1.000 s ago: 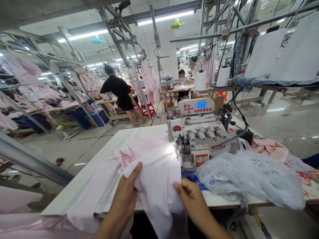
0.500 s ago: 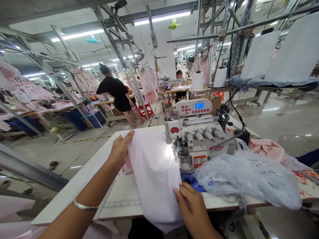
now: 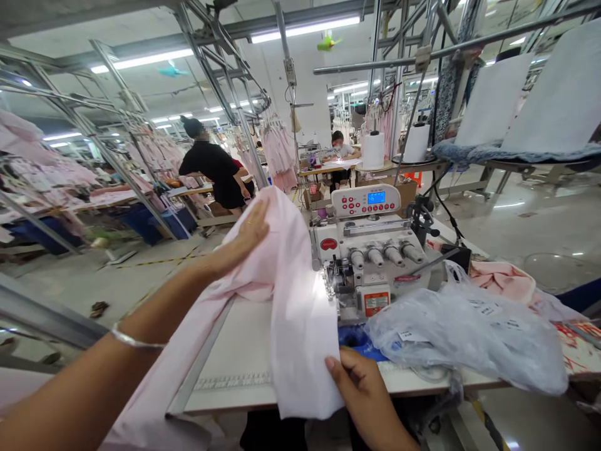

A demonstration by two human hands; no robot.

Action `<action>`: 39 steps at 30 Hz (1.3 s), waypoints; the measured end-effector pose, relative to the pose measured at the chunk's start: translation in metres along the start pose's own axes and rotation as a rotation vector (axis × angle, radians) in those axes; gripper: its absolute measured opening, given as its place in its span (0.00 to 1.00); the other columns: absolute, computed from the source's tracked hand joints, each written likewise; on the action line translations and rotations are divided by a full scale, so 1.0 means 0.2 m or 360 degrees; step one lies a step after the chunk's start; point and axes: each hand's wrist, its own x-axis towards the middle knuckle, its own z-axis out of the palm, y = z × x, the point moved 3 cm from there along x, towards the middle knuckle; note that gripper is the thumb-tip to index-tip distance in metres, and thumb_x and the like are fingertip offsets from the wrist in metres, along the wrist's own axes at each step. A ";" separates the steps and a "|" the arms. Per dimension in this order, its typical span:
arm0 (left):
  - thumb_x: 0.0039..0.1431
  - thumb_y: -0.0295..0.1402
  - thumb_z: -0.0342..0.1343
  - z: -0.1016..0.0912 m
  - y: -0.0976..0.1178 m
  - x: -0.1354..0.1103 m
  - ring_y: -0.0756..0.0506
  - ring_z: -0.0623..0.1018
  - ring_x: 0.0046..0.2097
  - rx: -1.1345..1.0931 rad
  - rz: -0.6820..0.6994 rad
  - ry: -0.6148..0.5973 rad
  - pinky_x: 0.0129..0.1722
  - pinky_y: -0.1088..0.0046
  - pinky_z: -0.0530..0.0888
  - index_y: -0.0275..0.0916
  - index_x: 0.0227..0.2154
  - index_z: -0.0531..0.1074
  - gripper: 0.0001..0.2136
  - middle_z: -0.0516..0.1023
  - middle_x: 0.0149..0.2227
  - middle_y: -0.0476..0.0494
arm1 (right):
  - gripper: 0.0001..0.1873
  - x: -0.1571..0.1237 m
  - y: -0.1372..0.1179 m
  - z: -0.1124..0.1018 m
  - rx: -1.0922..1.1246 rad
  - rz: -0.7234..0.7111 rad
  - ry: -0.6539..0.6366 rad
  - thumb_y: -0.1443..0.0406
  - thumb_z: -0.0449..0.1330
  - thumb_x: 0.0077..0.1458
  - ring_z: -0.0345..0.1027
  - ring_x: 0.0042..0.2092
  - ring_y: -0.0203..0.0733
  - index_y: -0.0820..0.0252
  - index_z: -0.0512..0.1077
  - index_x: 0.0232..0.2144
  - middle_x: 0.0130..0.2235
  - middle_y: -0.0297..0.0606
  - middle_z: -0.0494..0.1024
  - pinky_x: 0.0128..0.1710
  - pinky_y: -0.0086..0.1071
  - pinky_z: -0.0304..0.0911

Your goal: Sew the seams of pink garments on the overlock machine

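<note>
I hold the left hand (image 3: 248,235) outstretched against draped pale-pink fabric (image 3: 298,332), left of centre, right hand (image 3: 360,381) pinching its edge, lower centre, boxy white sewing machine (image 3: 375,237), centre right

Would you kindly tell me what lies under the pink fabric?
The white tabletop and a ruler strip appear to run under the pink fabric; anything else beneath is covered and cannot be seen.

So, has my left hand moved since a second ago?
Yes: your left hand has moved up the picture, now level with the upper half of the sewing machine.
</note>
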 end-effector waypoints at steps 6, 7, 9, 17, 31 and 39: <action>0.40 0.64 0.62 0.33 0.03 -0.69 0.24 0.45 0.70 0.0523 0.0951 -0.0820 0.66 0.44 0.36 0.48 0.67 0.56 0.51 0.47 0.71 0.34 | 0.27 -0.07 -0.01 0.00 -0.0126 -0.0141 0.0031 0.51 0.50 0.69 0.67 0.31 0.40 0.61 0.68 0.23 0.28 0.39 0.72 0.30 0.30 0.60; 0.43 0.61 0.62 0.37 0.03 -0.80 0.27 0.47 0.70 0.0582 0.1048 -0.0777 0.67 0.48 0.36 0.46 0.68 0.53 0.50 0.50 0.71 0.34 | 0.27 -0.08 0.01 0.02 -0.0005 -0.0067 -0.0014 0.50 0.50 0.68 0.68 0.29 0.40 0.61 0.70 0.24 0.29 0.40 0.74 0.29 0.29 0.62; 0.52 0.51 0.61 0.44 0.02 -0.93 0.31 0.48 0.71 0.0683 0.1077 -0.0560 0.67 0.55 0.37 0.42 0.69 0.51 0.44 0.54 0.70 0.35 | 0.27 -0.10 0.05 0.04 0.0268 0.0132 -0.0122 0.47 0.52 0.67 0.68 0.23 0.37 0.62 0.72 0.27 0.28 0.42 0.78 0.23 0.27 0.62; 0.60 0.24 0.48 0.47 0.05 -0.80 0.41 0.70 0.62 0.0228 0.0638 -0.0747 0.68 0.57 0.52 0.49 0.61 0.67 0.26 0.72 0.60 0.45 | 0.31 0.09 0.00 0.00 0.0457 0.0323 0.0081 0.40 0.60 0.55 0.64 0.16 0.35 0.61 0.68 0.21 0.15 0.38 0.74 0.18 0.24 0.60; 0.51 0.21 0.44 0.51 -0.07 -0.27 0.43 0.80 0.47 -0.0007 0.0186 -0.0697 0.53 0.65 0.72 0.42 0.35 0.82 0.21 0.83 0.42 0.46 | 0.35 0.05 0.01 0.00 0.0366 0.0559 0.0030 0.37 0.62 0.49 0.63 0.18 0.34 0.66 0.81 0.26 0.17 0.42 0.77 0.20 0.24 0.58; 0.50 0.21 0.48 0.38 0.14 -0.70 0.40 0.79 0.48 0.0142 0.0103 -0.0632 0.55 0.59 0.72 0.43 0.41 0.80 0.21 0.83 0.43 0.42 | 0.33 0.07 -0.08 -0.01 0.0467 0.0515 -0.0156 0.38 0.61 0.52 0.76 0.39 0.49 0.60 0.79 0.41 0.40 0.47 0.81 0.34 0.35 0.72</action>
